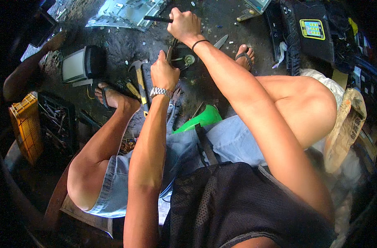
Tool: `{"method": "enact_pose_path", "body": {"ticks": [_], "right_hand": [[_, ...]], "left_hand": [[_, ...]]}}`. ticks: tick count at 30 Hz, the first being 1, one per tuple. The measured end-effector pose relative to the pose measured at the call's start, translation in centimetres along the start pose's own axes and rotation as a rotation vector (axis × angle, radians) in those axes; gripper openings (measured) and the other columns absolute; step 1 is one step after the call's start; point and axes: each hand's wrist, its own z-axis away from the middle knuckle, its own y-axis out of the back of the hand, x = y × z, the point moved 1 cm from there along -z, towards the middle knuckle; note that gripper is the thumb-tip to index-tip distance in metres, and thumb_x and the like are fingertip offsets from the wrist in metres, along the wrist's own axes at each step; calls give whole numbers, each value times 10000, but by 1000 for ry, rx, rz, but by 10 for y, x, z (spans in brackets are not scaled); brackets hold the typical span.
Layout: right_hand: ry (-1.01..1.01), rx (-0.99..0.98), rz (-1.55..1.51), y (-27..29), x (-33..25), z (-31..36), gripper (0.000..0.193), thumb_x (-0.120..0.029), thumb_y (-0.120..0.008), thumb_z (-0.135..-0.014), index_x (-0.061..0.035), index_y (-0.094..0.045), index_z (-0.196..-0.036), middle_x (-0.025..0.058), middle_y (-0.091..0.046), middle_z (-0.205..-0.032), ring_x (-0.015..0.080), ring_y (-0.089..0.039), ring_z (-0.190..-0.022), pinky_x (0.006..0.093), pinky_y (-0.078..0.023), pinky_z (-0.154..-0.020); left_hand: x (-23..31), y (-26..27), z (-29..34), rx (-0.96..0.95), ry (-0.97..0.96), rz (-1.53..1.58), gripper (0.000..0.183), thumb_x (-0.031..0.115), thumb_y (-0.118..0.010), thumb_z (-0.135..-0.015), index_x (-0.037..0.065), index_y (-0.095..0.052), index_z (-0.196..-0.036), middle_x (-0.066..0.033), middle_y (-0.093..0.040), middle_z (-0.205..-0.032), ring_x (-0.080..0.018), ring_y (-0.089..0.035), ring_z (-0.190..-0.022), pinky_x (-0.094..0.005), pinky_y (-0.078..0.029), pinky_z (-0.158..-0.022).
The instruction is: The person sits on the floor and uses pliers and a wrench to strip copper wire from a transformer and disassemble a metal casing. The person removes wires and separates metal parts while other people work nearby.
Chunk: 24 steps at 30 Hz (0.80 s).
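Observation:
My right hand (184, 25) is closed around a thin black rod-shaped piece (157, 19) that sticks out to the left of the fist. Nearer to me, my left hand (163, 73) is wrapped round a narrow metal tool (170, 50); its end rises past the thumb toward the right wrist, and its kind is unclear. Just right of the left fist lies a small round pale-green part (189, 60). A pointed blade (220, 41) shows beyond my right forearm. On the ground left of my left wrist rests a hammer (141, 84) with a black and yellow handle.
A grey-screened box (79, 64) stands at the left, near an orange crate (25, 124). Sheet-metal panels (126, 14) lie at the far side. Something bright green (203, 119) sits between my legs. Another person's arm (29, 68) reaches in at far left.

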Motion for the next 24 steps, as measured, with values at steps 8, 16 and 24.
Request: {"method": "enact_pose_path", "body": {"ticks": [8, 16, 24], "right_hand": [[-29, -158, 12, 15, -17, 8, 210, -161, -678, -784, -59, -737, -957, 222, -736, -816, 416, -742, -798, 523, -605, -710], [-352, -766, 149, 71, -34, 53, 333, -255, -683, -811, -93, -783, -1084, 215, -735, -1162, 361, -711, -1121, 471, -554, -943], [-466, -834, 219, 51, -27, 45, 448, -388, -608, -921, -77, -732, -1218, 217, -674, -1305, 356, -630, -1260, 466, -504, -1039]], "left_hand": [[-7, -17, 13, 93, 26, 69, 658, 23, -722, -705, -95, -546, -1328, -333, -681, -1103, -463, -672, -1039, -507, -536, -924], [-19, -23, 29, 226, 9, 144, 571, 26, -629, -795, -63, -538, -1351, -297, -633, -1265, -454, -621, -1163, -488, -499, -1002], [-20, -28, 24, 219, -2, 181, 558, 22, -618, -798, -45, -543, -1347, -295, -642, -1244, -454, -626, -1149, -505, -495, -1007]]}}
